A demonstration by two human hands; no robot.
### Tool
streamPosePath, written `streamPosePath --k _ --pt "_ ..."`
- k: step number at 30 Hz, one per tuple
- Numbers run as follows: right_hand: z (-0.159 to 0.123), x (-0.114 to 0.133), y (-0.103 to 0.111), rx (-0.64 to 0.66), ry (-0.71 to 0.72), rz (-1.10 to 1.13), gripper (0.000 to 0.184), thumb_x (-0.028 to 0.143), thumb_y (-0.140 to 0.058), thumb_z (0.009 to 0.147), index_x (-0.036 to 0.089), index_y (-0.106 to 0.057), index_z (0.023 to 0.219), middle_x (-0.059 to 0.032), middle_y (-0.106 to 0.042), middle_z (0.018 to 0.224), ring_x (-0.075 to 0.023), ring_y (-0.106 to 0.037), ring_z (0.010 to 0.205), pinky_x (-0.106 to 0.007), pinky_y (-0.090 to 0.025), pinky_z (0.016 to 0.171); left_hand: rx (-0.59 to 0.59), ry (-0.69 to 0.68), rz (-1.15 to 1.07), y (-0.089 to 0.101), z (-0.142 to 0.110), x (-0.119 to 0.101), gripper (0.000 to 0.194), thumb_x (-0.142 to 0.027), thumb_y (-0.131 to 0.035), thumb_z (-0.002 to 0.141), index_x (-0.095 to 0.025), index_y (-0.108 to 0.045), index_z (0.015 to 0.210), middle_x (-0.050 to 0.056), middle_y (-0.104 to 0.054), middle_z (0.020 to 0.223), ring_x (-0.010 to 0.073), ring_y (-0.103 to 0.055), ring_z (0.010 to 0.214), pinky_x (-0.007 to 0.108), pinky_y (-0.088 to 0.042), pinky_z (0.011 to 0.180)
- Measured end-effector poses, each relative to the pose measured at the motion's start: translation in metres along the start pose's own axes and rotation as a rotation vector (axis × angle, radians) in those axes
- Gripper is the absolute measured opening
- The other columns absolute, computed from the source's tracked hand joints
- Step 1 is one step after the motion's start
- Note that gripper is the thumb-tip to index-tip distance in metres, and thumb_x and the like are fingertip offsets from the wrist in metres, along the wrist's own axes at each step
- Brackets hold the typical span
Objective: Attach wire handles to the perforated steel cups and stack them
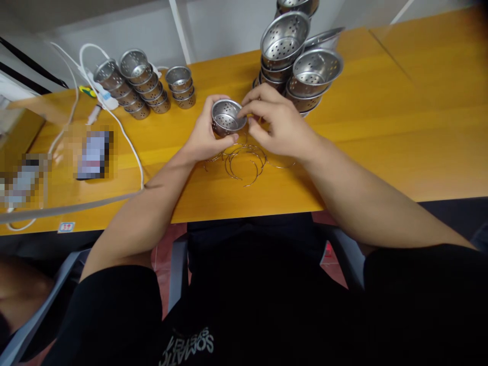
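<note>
A small perforated metal cup (227,118) is tilted in my left hand (208,133), its open mouth facing me. The fingers of that hand wrap round the cup's left side, with the thumb along its lower front. At the cup's right rim, my right hand (275,122) is closed in a pinch. Index finger and thumb lie right by the rim, and whatever is between them is too small to make out. Several thin curved wires (244,179) lie loosely on the table just below both hands.
Stacked small perforated cups (147,86) and a shorter stack (181,86) stand at the back left. Larger perforated bowls (314,76) are piled behind my right hand. A white cable (131,145), a blurred phone (93,155) and a yellow table (400,137) are also visible.
</note>
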State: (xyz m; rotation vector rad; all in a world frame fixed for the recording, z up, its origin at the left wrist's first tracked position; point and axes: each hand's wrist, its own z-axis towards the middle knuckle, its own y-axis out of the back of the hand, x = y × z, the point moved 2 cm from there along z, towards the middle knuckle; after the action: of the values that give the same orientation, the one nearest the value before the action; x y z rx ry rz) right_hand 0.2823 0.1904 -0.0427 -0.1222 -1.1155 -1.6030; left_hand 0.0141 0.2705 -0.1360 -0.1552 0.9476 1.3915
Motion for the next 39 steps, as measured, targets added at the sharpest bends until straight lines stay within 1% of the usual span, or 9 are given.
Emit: streamPosePath --k 4,9,14,18,26,31,35,38,39 --pt "-0.002 -0.003 -0.006 0.051 0.008 0.007 0.027 0.045 -0.096 0.107 0.047 -0.091 0.134 -0.0106 -0.084 0.155 -0.0493 -0.077 0.150 -0.081 -0.069 0.134 0.005 -0.039 -0.009 -0.001 0.001 -0.003 0.103 -0.082 -0.100 0.101 -0.032 -0.048 0.176 0.015 -0.070 0.161 0.0372 -0.082 0.145 0.055 -0.072 0.128" --pt "-0.004 -0.012 -0.014 0.046 0.049 0.023 0.038 0.043 -0.100 0.106 0.046 -0.092 0.143 -0.0124 -0.082 0.157 -0.0495 -0.076 0.156 -0.080 -0.067 0.137 0.017 -0.001 0.039 -0.003 0.003 -0.005 0.108 -0.097 -0.095 0.101 -0.034 -0.048 0.175 0.012 -0.071 0.157 0.0369 -0.083 0.143 0.056 -0.073 0.124" --pt "-0.005 -0.012 -0.017 0.069 0.043 -0.010 0.041 0.042 -0.099 0.106 0.044 -0.092 0.146 -0.0139 -0.081 0.156 -0.0521 -0.071 0.163 -0.085 -0.062 0.142 -0.001 -0.091 -0.063 -0.004 0.001 -0.006 0.113 -0.113 -0.086 0.099 -0.038 -0.050 0.175 0.011 -0.075 0.154 0.0348 -0.084 0.136 0.057 -0.077 0.115" --pt "-0.005 -0.004 -0.010 0.056 0.051 0.004 0.043 0.044 -0.100 0.104 0.045 -0.091 0.146 -0.0142 -0.080 0.160 -0.0526 -0.071 0.162 -0.083 -0.063 0.141 0.014 -0.012 0.035 -0.005 0.001 -0.007 0.109 -0.111 -0.081 0.105 -0.035 -0.048 0.176 0.012 -0.069 0.158 0.0371 -0.082 0.147 0.057 -0.072 0.127" --pt "-0.003 0.008 0.002 -0.013 0.005 0.032 0.039 0.064 -0.099 0.108 0.043 -0.088 0.139 -0.0126 -0.083 0.156 -0.0495 -0.078 0.142 -0.076 -0.072 0.128 -0.011 -0.015 0.047 -0.005 0.005 -0.012 0.107 -0.115 -0.072 0.107 -0.038 -0.049 0.178 0.013 -0.072 0.161 0.0387 -0.081 0.154 0.061 -0.070 0.134" --pt "-0.004 0.007 0.002 -0.043 0.017 0.040 0.041 0.073 -0.098 0.109 0.042 -0.089 0.134 -0.0137 -0.082 0.154 -0.0480 -0.078 0.138 -0.074 -0.074 0.124 -0.014 -0.001 0.048 -0.004 0.004 -0.017 0.106 -0.104 -0.084 0.110 -0.038 -0.047 0.184 0.014 -0.071 0.163 0.0391 -0.080 0.157 0.059 -0.071 0.137" --pt "0.000 0.010 0.016 -0.213 0.193 -0.056 0.038 0.077 -0.091 0.113 0.043 -0.090 0.132 -0.0118 -0.082 0.149 -0.0460 -0.079 0.135 -0.074 -0.074 0.121 0.003 0.020 0.090 0.002 -0.002 -0.014 0.099 -0.099 -0.080 0.116 -0.039 -0.044 0.186 0.014 -0.068 0.166 0.0376 -0.081 0.157 0.055 -0.074 0.129" --pt "0.002 0.011 0.046 -0.457 0.465 -0.215 0.031 0.064 -0.084 0.119 0.042 -0.094 0.139 -0.0124 -0.084 0.136 -0.0440 -0.081 0.132 -0.071 -0.073 0.117 0.040 0.038 0.139 0.008 -0.005 -0.011 0.091 -0.089 -0.083 0.120 -0.039 -0.045 0.186 0.014 -0.068 0.168 0.0351 -0.083 0.149 0.053 -0.075 0.123" --pt "0.001 0.008 0.059 -0.516 0.502 -0.244 0.034 0.062 -0.084 0.118 0.040 -0.095 0.141 -0.0134 -0.083 0.135 -0.0432 -0.081 0.129 -0.069 -0.073 0.114 0.041 0.043 0.146 0.009 -0.006 -0.010 0.088 -0.085 -0.085 0.121 -0.039 -0.046 0.186 0.015 -0.069 0.168 0.0339 -0.083 0.147 0.052 -0.075 0.122"
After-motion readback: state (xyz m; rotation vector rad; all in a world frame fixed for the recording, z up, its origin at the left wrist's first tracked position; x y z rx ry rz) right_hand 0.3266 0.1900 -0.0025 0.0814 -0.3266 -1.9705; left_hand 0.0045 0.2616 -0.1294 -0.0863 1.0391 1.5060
